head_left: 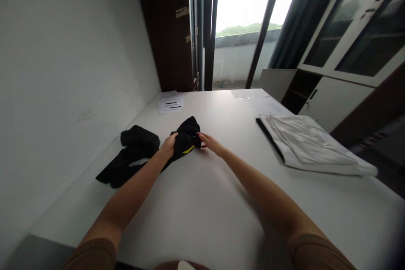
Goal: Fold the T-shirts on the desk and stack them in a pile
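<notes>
A bunched black cloth with a yellow mark (187, 137) lies on the white table (202, 202). My left hand (169, 145) grips its left side with the fingers curled into the fabric. My right hand (209, 142) pinches its right edge with thumb and fingers. A second black garment (131, 154) lies spread out to the left, just past my left forearm, not touched by either hand.
Folded white fabric over a dark flat item (311, 145) lies at the right edge of the table. Printed papers (171, 103) sit at the far left corner, and a clear sheet (253, 95) at the far end. A white wall runs along the left.
</notes>
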Demonstrator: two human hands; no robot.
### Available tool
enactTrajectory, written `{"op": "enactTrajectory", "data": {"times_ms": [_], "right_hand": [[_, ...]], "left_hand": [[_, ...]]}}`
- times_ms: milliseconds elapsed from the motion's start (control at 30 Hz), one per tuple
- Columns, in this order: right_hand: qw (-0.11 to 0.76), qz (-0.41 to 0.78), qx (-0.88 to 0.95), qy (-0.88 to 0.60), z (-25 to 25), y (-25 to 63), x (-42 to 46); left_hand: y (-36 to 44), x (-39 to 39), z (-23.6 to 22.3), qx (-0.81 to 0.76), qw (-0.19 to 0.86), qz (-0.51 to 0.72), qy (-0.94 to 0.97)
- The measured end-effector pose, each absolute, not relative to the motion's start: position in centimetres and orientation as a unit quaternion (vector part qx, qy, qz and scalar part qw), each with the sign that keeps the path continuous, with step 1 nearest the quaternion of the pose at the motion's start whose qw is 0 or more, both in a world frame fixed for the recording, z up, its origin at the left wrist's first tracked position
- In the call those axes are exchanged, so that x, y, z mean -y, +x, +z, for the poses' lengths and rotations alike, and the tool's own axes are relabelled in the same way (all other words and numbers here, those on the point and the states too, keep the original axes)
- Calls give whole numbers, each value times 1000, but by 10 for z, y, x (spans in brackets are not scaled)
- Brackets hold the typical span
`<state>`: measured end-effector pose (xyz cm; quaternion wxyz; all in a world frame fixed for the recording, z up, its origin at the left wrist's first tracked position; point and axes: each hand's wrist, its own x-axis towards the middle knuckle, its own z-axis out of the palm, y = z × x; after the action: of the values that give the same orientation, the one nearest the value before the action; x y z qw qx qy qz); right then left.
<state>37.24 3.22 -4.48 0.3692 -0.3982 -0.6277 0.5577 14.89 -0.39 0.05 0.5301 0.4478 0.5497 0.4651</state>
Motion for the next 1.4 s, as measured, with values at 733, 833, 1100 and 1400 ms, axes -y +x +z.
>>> {"op": "enactTrajectory", "data": {"times_ms": [733, 833, 1100, 1400], "right_hand": [[595, 494, 417, -478, -73, 395, -77], [606, 480, 404, -489, -71, 402, -75], [636, 581, 365, -353, -58, 402, -58], [574, 711, 357, -195, -29, 390, -36]], "left_hand": [[132, 148, 26, -428, 322, -16, 844], [145, 133, 21, -332, 457, -42, 824], [177, 7, -38, -471, 486, 358, 643], [201, -30, -73, -381, 586, 538, 471]]}}
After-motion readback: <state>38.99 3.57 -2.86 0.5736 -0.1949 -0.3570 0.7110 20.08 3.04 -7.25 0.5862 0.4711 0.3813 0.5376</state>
